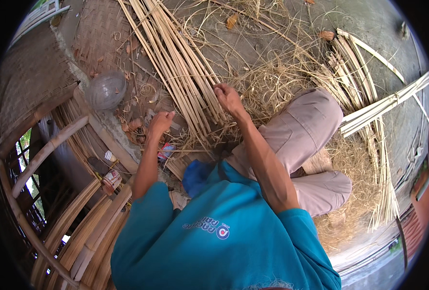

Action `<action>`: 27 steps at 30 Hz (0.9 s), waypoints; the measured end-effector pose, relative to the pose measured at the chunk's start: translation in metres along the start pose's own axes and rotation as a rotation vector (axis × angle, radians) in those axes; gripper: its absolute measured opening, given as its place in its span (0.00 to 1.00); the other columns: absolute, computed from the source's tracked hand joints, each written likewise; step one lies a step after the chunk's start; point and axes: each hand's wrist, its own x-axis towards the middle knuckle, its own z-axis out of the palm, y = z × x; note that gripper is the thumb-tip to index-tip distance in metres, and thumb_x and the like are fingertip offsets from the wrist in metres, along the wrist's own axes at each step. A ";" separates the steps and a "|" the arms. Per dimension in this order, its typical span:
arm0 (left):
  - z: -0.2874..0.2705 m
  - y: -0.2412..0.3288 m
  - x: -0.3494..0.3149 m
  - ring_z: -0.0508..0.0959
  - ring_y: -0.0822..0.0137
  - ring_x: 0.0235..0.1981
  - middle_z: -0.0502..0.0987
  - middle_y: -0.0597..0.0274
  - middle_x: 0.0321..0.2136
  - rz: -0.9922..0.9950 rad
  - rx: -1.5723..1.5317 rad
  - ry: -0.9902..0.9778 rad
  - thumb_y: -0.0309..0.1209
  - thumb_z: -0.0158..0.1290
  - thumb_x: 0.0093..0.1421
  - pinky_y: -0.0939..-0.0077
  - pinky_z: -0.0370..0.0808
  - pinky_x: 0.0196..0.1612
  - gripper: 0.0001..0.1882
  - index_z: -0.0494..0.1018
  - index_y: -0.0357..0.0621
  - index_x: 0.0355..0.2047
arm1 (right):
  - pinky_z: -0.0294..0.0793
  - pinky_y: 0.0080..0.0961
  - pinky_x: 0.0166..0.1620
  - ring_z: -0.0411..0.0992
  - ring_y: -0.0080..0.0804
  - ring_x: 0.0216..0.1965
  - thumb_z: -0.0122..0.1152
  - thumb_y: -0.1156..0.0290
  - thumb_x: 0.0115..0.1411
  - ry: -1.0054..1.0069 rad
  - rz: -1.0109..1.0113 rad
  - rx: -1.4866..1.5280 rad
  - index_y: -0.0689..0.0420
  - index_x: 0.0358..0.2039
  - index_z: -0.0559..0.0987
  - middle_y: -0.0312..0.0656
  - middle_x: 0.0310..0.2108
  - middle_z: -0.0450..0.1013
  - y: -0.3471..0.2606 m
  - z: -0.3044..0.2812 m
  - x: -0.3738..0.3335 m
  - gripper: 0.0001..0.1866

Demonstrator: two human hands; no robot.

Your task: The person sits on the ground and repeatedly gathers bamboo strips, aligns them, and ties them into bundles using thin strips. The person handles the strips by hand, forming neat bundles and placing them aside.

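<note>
My left hand [161, 122] is closed, fingers curled together, just left of a bundle of long, pale bamboo strips [178, 63]. My right hand [229, 100] is closed at the right edge of the bundle, with thumb and fingers pinched together. What either hand holds, if anything, is too thin or hidden to make out. The strips lie on the ground, running from the far left toward me, their near ends fanned out between my hands. A thin strand crosses over them close to my right fingers.
Curly bamboo shavings [267, 82] heap up on the right. Beyond my bent knee lie more split strips [352, 72], crossed by a tied bundle [388, 104]. On the left are a grey bowl [106, 90], a bamboo frame [86, 145] and a woven mat [98, 34].
</note>
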 end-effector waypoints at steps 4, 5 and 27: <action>0.063 -0.069 0.069 0.82 0.54 0.40 0.84 0.51 0.38 -0.178 -0.585 0.153 0.58 0.46 0.69 0.56 0.76 0.47 0.33 0.79 0.37 0.48 | 0.72 0.36 0.56 0.75 0.49 0.52 0.50 0.63 0.68 0.088 0.025 0.197 0.65 0.54 0.76 0.57 0.49 0.78 0.022 0.007 0.019 0.21; 0.066 -0.059 0.075 0.80 0.54 0.45 0.82 0.52 0.43 -0.249 -0.714 0.159 0.58 0.45 0.69 0.55 0.74 0.51 0.33 0.76 0.38 0.52 | 0.71 0.36 0.57 0.74 0.49 0.54 0.49 0.62 0.68 0.118 0.068 0.191 0.66 0.55 0.74 0.59 0.51 0.76 0.030 0.008 0.023 0.23; 0.069 0.071 0.090 0.74 0.53 0.58 0.73 0.49 0.58 -0.305 -1.522 -0.135 0.70 0.44 0.63 0.48 0.73 0.59 0.46 0.64 0.45 0.66 | 0.55 0.47 0.70 0.58 0.64 0.68 0.29 0.26 0.66 -0.212 0.399 0.042 0.73 0.65 0.64 0.71 0.63 0.62 0.023 0.021 0.019 0.55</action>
